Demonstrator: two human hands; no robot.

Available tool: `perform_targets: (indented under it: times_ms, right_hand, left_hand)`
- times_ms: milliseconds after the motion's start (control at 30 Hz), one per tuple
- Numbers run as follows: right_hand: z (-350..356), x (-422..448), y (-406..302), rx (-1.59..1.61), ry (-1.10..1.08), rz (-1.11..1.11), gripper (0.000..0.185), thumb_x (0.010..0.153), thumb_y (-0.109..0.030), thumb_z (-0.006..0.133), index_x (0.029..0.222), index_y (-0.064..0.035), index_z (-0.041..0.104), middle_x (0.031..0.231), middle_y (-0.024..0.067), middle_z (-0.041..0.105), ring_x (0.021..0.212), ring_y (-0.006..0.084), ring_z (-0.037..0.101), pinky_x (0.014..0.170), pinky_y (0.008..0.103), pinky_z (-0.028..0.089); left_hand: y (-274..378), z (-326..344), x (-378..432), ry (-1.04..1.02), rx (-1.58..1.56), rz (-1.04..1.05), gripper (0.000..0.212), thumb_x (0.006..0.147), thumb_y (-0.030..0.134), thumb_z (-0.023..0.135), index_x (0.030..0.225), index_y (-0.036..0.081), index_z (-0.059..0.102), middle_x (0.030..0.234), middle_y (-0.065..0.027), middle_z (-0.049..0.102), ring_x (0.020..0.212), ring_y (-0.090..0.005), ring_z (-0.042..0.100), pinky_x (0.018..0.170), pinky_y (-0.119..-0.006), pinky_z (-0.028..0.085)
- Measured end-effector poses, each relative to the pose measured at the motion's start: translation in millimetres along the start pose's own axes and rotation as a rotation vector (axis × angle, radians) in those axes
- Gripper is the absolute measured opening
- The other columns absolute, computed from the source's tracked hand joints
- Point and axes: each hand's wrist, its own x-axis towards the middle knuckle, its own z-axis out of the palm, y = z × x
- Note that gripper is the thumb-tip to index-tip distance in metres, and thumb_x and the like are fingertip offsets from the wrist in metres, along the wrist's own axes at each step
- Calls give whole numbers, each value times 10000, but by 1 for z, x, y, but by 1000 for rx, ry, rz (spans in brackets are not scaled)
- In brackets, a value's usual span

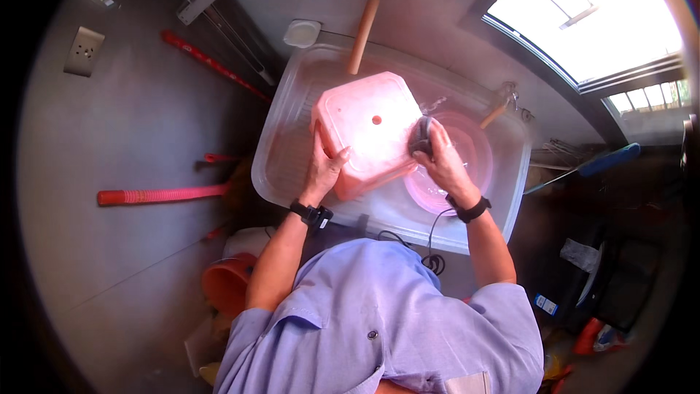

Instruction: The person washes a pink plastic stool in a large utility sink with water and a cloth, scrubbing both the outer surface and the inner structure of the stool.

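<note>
A pink plastic box-shaped container [363, 120], its corners cut off, is tilted over the sink with its flat face upward. That face has a small round mark or hole near its middle. My left hand [325, 167] grips the container's near left side, thumb over the edge. In my right hand [445, 161] is a dark grey scrubbing pad [422, 137], pressed against the container's right edge. Below my right hand, a translucent pink basin [478, 175] stands in the large pale sink [273, 175]. Its contents are partly hidden by the hand and the container.
A tap with a wooden-coloured hose [363, 38] hangs over the sink, and a second tap [500, 104] is on the right. A white dish [302, 34] sits on the back rim. Pink-handled tools [164, 195] lean at left, near an orange bucket [227, 284]. A blue-handled brush [607, 160] juts in from the right.
</note>
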Motion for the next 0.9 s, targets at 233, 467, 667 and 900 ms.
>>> perform_targets:
  times_ms: [233, 467, 667, 900]
  right_hand:
    - [32, 83, 23, -267, -109, -95, 471, 934, -234, 640, 1268, 67, 498, 1340, 363, 499, 1197, 522, 529, 1043, 525, 456]
    - [47, 163, -3, -404, -134, -161, 360, 922, -200, 600, 1182, 46, 565, 1287, 274, 586, 1207, 447, 561, 1030, 502, 465]
    - [98, 148, -69, -297, -92, -459, 322, 905, -98, 577, 1185, 57, 617, 1365, 266, 571, 1312, 410, 516, 1124, 455, 413]
    - [107, 146, -115, -270, -340, -533, 336, 946, -118, 597, 1231, 60, 592, 1431, 231, 522, 1375, 390, 448, 1148, 461, 387]
  left_hand:
    - [4, -1, -4, 2, 62, -26, 1078, 862, 439, 779, 1609, 6, 133, 1507, -261, 391, 1344, -351, 495, 1069, -425, 470]
    - [19, 0, -6, 32, 156, -115, 1089, 850, 473, 778, 1601, 2, 146, 1374, -319, 547, 1201, -393, 623, 947, -435, 530]
    - [11, 1, -5, 70, 244, -57, 1130, 829, 472, 785, 1622, 40, 106, 1493, -301, 459, 1271, -427, 579, 996, -444, 500]
    - [23, -3, -2, -9, 182, -169, 1064, 823, 423, 804, 1603, 73, 171, 1463, -250, 491, 1325, -349, 542, 1036, -414, 480]
